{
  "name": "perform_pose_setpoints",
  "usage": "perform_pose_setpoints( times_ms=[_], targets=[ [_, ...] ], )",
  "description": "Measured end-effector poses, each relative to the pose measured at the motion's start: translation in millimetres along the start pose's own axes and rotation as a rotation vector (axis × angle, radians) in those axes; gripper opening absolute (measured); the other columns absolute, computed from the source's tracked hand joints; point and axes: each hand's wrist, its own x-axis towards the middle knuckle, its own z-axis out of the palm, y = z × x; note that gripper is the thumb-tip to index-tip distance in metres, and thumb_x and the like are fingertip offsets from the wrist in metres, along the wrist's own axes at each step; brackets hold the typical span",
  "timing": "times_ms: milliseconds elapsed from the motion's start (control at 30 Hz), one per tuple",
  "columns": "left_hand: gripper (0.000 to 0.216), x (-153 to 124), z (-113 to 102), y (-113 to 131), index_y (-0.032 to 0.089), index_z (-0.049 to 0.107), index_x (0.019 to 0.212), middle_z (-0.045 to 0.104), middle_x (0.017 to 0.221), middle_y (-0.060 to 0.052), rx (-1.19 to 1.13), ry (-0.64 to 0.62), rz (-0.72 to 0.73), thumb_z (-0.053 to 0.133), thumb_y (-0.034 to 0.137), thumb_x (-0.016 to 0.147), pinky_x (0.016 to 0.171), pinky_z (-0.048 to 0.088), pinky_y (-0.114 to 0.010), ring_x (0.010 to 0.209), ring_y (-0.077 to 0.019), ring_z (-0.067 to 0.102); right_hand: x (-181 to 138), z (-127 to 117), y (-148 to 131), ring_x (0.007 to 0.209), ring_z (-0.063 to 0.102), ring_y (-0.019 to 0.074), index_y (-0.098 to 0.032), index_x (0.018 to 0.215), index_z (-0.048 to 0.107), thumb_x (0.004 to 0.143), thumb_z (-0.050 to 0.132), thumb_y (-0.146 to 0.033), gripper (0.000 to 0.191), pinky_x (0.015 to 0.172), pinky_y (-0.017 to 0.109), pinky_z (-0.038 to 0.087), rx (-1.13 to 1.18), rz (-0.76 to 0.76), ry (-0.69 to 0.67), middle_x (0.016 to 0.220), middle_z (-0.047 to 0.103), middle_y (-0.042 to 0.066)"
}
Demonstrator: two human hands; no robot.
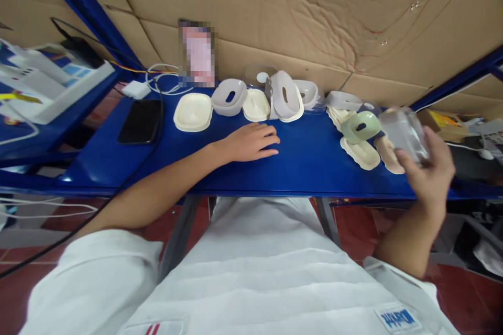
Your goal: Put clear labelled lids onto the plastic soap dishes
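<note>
My left hand [251, 142] lies flat on the blue table [306, 162], fingers stretched out, holding nothing. Just beyond it stand cream trays [193, 112] and grey plastic shells [229, 97] in a row. My right hand [430, 172] is raised at the table's right end, its fingers closed round a clear plastic cover [404, 133] that is blurred by motion. Left of that hand a pale green shell [360, 126] rests on a pile of cream trays [361, 153].
A black phone [140, 121] lies at the table's left, with a white charger [135, 89] and cables behind it. Cardboard lines the back wall. A white device [51, 86] sits on the left shelf. Boxes and cables crowd the right side.
</note>
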Motion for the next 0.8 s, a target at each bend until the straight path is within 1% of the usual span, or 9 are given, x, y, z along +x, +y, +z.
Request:
perform_pose_setpoints(
  times_ms=[67, 100, 167, 267, 367, 433, 533, 700, 800],
  targets=[
    [0.033, 1, 5, 4, 0.019, 0.076, 0.122, 0.075, 0.122, -0.012, -0.012, -0.031, 0.017, 0.055, 0.043, 0.114, 0.093, 0.051, -0.038, 0.104, -0.025, 0.071, -27, -19, 34, 0.14, 0.066, 0.0423, -0.017, 0.155, 0.067, 0.088, 0.066, -0.088, 0.097, 0.117, 0.058, 0.051, -0.159, 0.092, 0.105, 0.144, 0.07, 0.028],
    [0.032, 1, 7, 5, 0.019, 0.076, 0.12, 0.075, 0.12, -0.011, -0.013, -0.043, 0.025, 0.055, 0.042, 0.114, 0.092, 0.051, -0.037, 0.104, -0.0248, 0.071, -42, -27, 45, 0.139, 0.067, 0.0442, -0.019, 0.154, 0.068, 0.087, 0.068, -0.086, 0.094, 0.116, 0.06, 0.052, -0.229, 0.148, 0.145, 0.143, 0.07, 0.028],
    [0.031, 0, 8, 5, 0.02, 0.077, 0.118, 0.075, 0.118, -0.01, -0.008, -0.059, 0.031, 0.053, 0.04, 0.115, 0.091, 0.05, -0.036, 0.104, -0.0242, 0.07, -68, -38, 57, 0.138, 0.066, 0.0479, -0.021, 0.153, 0.07, 0.085, 0.075, -0.079, 0.089, 0.113, 0.065, 0.052, -0.361, 0.284, 0.209, 0.142, 0.07, 0.029],
    [0.032, 0, 8, 5, 0.02, 0.078, 0.116, 0.076, 0.117, -0.01, -0.003, -0.065, 0.029, 0.052, 0.038, 0.115, 0.091, 0.049, -0.036, 0.104, -0.0234, 0.07, -96, -43, 50, 0.139, 0.062, 0.0541, -0.027, 0.153, 0.07, 0.078, 0.086, -0.066, 0.086, 0.111, 0.073, 0.052, -0.526, 0.51, 0.221, 0.151, 0.065, 0.028],
    [0.031, 0, 8, 4, 0.019, 0.078, 0.114, 0.076, 0.116, -0.01, -0.016, -0.053, 0.032, 0.053, 0.036, 0.115, 0.09, 0.049, -0.036, 0.103, -0.0233, 0.069, -105, -38, 31, 0.138, 0.06, 0.0583, -0.035, 0.153, 0.07, 0.075, 0.089, -0.064, 0.085, 0.102, 0.078, 0.054, -0.587, 0.656, 0.166, 0.157, 0.061, 0.023],
    [0.028, 0, 8, 4, 0.02, 0.079, 0.112, 0.076, 0.114, -0.009, -0.041, -0.041, 0.031, 0.055, 0.034, 0.114, 0.089, 0.049, -0.036, 0.102, -0.0232, 0.069, -106, -33, 21, 0.137, 0.059, 0.0589, -0.038, 0.152, 0.07, 0.075, 0.087, -0.066, 0.084, 0.101, 0.077, 0.055, -0.582, 0.676, 0.126, 0.157, 0.061, 0.02],
    [0.026, 0, 8, 4, 0.02, 0.079, 0.112, 0.076, 0.111, -0.009, -0.08, -0.03, 0.018, 0.057, 0.034, 0.113, 0.089, 0.049, -0.035, 0.101, -0.0229, 0.069, -106, -27, 18, 0.136, 0.059, 0.0592, -0.035, 0.15, 0.072, 0.074, 0.084, -0.067, 0.083, 0.106, 0.077, 0.053, -0.558, 0.648, 0.078, 0.157, 0.062, 0.02],
    [0.031, 0, 9, 4, 0.02, 0.079, 0.113, 0.076, 0.114, -0.01, -0.066, -0.053, 0.021, 0.052, 0.036, 0.114, 0.091, 0.05, -0.036, 0.102, -0.0241, 0.069, -113, -28, 31, 0.133, 0.063, 0.059, -0.029, 0.148, 0.072, 0.076, 0.079, -0.074, 0.085, 0.108, 0.076, 0.05, -0.487, 0.545, 0.102, 0.147, 0.066, 0.028],
    [0.032, 0, 8, 4, 0.02, 0.079, 0.113, 0.076, 0.115, -0.011, -0.064, -0.06, 0.016, 0.051, 0.036, 0.113, 0.091, 0.051, -0.038, 0.103, -0.0249, 0.069, -121, -29, 41, 0.135, 0.062, 0.059, -0.028, 0.151, 0.068, 0.075, 0.078, -0.077, 0.091, 0.108, 0.078, 0.049, -0.441, 0.523, 0.075, 0.144, 0.066, 0.03]
  ],
)
